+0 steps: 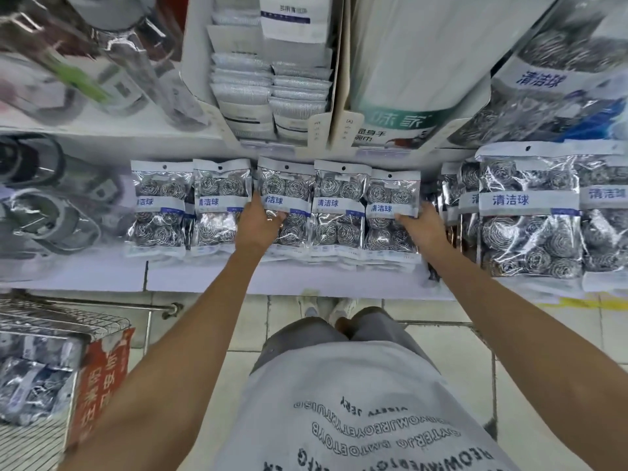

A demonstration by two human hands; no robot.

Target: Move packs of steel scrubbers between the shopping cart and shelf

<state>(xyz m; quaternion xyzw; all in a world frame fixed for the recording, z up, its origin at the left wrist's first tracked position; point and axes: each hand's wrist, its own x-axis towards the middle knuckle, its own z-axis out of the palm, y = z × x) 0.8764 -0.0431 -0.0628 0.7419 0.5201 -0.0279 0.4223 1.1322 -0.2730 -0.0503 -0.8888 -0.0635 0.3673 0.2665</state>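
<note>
Several clear packs of steel scrubbers with blue-lettered white labels stand in a row on the white shelf [204,277]. My left hand [260,224] grips the third pack from the left [287,195], thumb on its left edge. My right hand [423,226] grips the fifth pack [390,202] at its right side. A fourth pack [339,205] stands between them. The shopping cart [51,321] is at the lower left with more scrubber packs [30,385] inside.
Larger scrubber packs [530,212] fill the shelf to the right. Cardboard display boxes of cloths [272,86] sit on the shelf above. Grey sandals in plastic [44,205] lie at the left. A red sign [102,375] hangs on the cart.
</note>
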